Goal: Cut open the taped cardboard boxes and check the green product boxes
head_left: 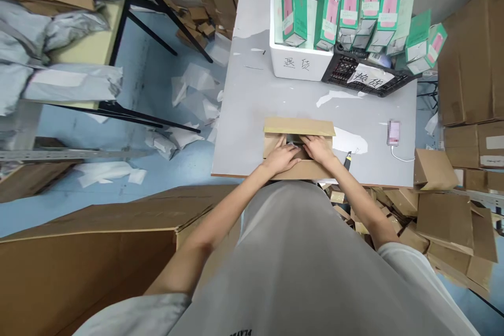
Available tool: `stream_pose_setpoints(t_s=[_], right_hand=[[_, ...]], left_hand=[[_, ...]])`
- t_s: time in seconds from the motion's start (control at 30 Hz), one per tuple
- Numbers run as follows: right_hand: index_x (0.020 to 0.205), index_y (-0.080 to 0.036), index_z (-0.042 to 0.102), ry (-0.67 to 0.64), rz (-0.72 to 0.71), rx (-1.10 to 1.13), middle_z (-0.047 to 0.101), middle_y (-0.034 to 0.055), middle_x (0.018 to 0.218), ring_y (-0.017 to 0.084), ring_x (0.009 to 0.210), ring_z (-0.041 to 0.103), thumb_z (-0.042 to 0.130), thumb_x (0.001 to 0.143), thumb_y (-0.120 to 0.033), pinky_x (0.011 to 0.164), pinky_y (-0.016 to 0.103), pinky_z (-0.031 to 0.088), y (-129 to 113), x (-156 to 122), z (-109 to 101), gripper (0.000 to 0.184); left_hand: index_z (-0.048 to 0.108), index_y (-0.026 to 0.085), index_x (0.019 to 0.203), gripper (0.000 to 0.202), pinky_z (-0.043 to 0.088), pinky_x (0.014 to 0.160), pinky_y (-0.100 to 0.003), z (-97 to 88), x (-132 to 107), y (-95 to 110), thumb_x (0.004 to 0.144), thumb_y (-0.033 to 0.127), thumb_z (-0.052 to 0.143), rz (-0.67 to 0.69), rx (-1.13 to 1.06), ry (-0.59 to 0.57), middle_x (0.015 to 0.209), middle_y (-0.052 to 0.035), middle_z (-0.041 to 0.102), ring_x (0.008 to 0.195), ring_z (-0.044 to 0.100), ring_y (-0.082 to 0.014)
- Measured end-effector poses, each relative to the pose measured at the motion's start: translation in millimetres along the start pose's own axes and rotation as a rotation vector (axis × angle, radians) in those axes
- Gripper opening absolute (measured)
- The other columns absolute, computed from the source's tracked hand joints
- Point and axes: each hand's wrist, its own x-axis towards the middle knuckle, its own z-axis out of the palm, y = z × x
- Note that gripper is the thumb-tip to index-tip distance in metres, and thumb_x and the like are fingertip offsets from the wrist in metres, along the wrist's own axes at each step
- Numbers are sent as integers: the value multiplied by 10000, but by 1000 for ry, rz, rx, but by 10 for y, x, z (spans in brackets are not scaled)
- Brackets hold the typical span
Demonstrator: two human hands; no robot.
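A brown cardboard box [299, 126] lies with its flaps open at the table's front edge, close to my body. My left hand [281, 158] bends over its near left side, gripping the box with some fingers reaching inside. From the right, my right hand [317, 149] grips the box, with its fingertips dipping into the opening. Something dark and shiny shows between my hands inside the box, too small to name. A black and yellow utility knife [347, 160] lies just right of the box.
The grey table [252, 94] holds a white foam box [299, 65] and a black crate [354, 76] with several green boxes [388, 10]. A phone [393, 132] with a cable lies right. Cartons [444, 220] pile at right; a large open carton [90, 273] stands left.
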Motion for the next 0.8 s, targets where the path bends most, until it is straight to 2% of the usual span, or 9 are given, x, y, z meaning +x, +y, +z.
stream_pose_setpoints(t_s=[0.07, 0.13, 0.2, 0.27, 0.37, 0.47, 0.6, 0.7, 0.8], right_hand=[[1663, -103, 589, 70, -45, -25, 750, 224, 1439, 343, 1356, 682, 442, 1155, -197, 1302, 527, 396, 27, -124, -80, 537], [1638, -118, 622, 164, -64, -33, 770, 203, 1343, 338, 1291, 691, 442, 1164, -232, 1336, 540, 357, 97, -278, -164, 519], [1608, -130, 653, 269, -20, -27, 775, 184, 1273, 336, 1236, 697, 446, 1169, -268, 1341, 553, 359, 210, -453, -229, 505], [1598, -135, 661, 361, 61, -17, 776, 174, 1254, 332, 1211, 705, 445, 1173, -296, 1342, 568, 367, 351, -621, -264, 502], [1563, -131, 684, 427, 147, -11, 783, 170, 1250, 323, 1179, 724, 449, 1175, -319, 1342, 584, 380, 528, -783, -268, 491], [1527, -139, 709, 428, 153, -7, 794, 169, 1247, 322, 1175, 737, 458, 1168, -308, 1335, 593, 397, 556, -800, -262, 470], [1511, -151, 722, 370, 80, -4, 804, 171, 1294, 323, 1211, 740, 468, 1161, -269, 1321, 576, 416, 361, -704, -327, 449], [1499, -156, 729, 282, -6, -7, 809, 171, 1324, 321, 1232, 743, 476, 1169, -265, 1281, 537, 457, 150, -563, -445, 430], [1466, -134, 735, 133, -61, -55, 810, 192, 1330, 325, 1229, 763, 522, 1163, -259, 1216, 496, 512, -39, -248, -554, 391]], left_hand=[[813, 201, 1386, 386, 208, 1430, -716, -99, 32, 23, 1073, 377, 673, 14, 68, -6, 1219, -161, 836, 1215, 792, -366], [811, 208, 1395, 387, 260, 1419, -700, -223, -64, 46, 1073, 376, 677, 40, 102, 42, 1180, -157, 825, 1213, 779, -367], [792, 223, 1434, 404, 277, 1413, -699, -362, -246, 57, 1092, 389, 655, 31, 91, 129, 1214, -159, 813, 1243, 756, -368], [783, 248, 1451, 406, 268, 1412, -706, -493, -448, 43, 1111, 410, 631, -35, 65, 234, 1271, -152, 806, 1236, 748, -360], [789, 261, 1432, 397, 263, 1413, -702, -630, -656, -11, 1118, 430, 614, -147, 19, 347, 1304, -135, 809, 1181, 757, -337], [799, 263, 1401, 382, 256, 1418, -694, -692, -686, -36, 1112, 430, 614, -170, -49, 357, 1314, -119, 817, 1186, 759, -325], [789, 292, 1418, 379, 232, 1433, -684, -767, -546, -8, 1109, 388, 592, -171, -123, 355, 1384, -98, 803, 1281, 743, -313], [769, 286, 1455, 409, 226, 1435, -687, -841, -400, -27, 1095, 347, 585, -155, -125, 360, 1452, -102, 777, 1359, 716, -320], [748, 262, 1490, 452, 242, 1426, -702, -881, -262, -99, 1075, 293, 571, -133, -95, 348, 1550, -127, 725, 1461, 664, -340]])
